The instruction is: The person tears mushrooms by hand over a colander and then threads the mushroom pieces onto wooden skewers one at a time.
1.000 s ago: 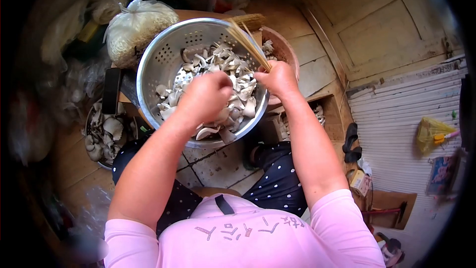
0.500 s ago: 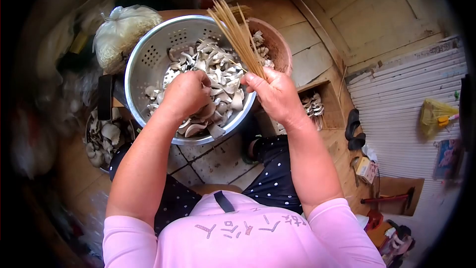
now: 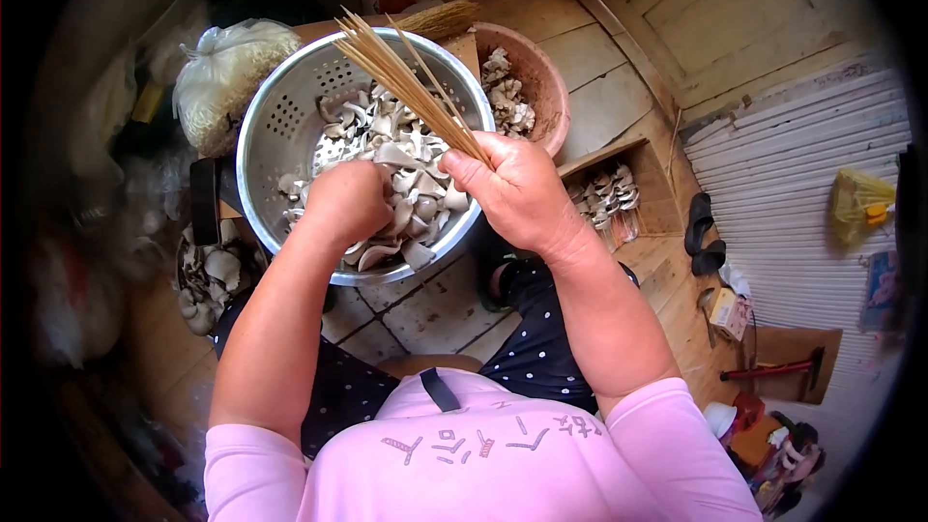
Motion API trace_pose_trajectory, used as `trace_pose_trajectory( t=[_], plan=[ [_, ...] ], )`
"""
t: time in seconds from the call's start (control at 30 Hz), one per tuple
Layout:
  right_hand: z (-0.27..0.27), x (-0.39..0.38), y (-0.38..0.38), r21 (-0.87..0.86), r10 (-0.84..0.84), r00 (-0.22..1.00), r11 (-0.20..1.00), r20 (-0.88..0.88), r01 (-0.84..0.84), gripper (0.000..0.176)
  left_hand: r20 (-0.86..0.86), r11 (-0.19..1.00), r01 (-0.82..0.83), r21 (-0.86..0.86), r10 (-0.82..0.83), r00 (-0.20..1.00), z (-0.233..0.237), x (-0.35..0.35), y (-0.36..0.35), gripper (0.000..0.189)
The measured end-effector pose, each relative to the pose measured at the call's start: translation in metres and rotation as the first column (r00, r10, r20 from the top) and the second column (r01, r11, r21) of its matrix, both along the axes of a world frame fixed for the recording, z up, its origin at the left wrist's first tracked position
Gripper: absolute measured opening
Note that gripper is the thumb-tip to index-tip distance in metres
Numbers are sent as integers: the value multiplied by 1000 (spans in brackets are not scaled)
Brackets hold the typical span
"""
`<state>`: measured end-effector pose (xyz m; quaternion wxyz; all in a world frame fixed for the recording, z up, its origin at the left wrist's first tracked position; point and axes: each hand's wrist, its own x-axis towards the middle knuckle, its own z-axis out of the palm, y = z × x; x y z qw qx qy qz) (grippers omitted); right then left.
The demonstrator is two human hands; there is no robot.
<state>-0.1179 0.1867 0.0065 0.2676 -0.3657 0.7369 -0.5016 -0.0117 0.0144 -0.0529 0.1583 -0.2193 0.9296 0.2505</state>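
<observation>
While bent over the work, grips a bundle of bamboo skewers [image 3: 406, 84] in fisted right hand [image 3: 512, 195], tips fanning up-left across metal colander [image 3: 280, 126]. Digs left hand [image 3: 343, 203], fingers curled, into mushroom pieces [image 3: 387, 150] heaped inside; cannot tell whether clasping any. Just right of colander, pink bowl [image 3: 553, 87] with more mushrooms. Left, plastic bag [image 3: 230, 72]; lower down, dark tray [image 3: 208, 275] of mushrooms.

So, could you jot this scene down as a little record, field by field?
Left hand: curled among mushroom pieces in the metal colander; grip hidden
Right hand: closed around a bundle of wooden skewers, tips fanning over the colander
Beside colander: pink basin holding more mushrooms; tied plastic bag
Lower left: another heap of mushrooms
</observation>
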Motion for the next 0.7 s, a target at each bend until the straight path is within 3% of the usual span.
trace_pose_trajectory(
  t=[0.17, 0.23, 0.37, 0.47, 0.53, 0.7],
  plan=[
    [0, 1, -3, 90, 11, 999, 996, 30, -14, 21, -23, 998, -55, -15, 54, 998, 21, 4, 4, 21],
    [-6, 1, -5, 93, 8, 1000, 996, -1, -7, 19, -220, 995, -72, 62, 84, 972, 29, 7, 5, 22],
    [-12, 5, -9, 110, -3, 999, 994, -48, 9, 20, -402, 971, -89, 222, 174, 899, 38, 13, 18, 21],
    [-13, 6, -12, 151, -10, 999, 988, -40, 15, 21, -404, 964, -98, 249, 195, 893, 43, 12, 22, 20],
    [-18, 6, -15, 160, -2, 985, 987, -173, 30, 17, -440, 973, -78, 218, 169, 882, 41, 12, 22, 19],
    [-15, 9, -17, 160, 5, 965, 986, -264, 38, 17, -489, 990, -43, 133, 104, 866, 40, 14, 25, 17]
  ],
)
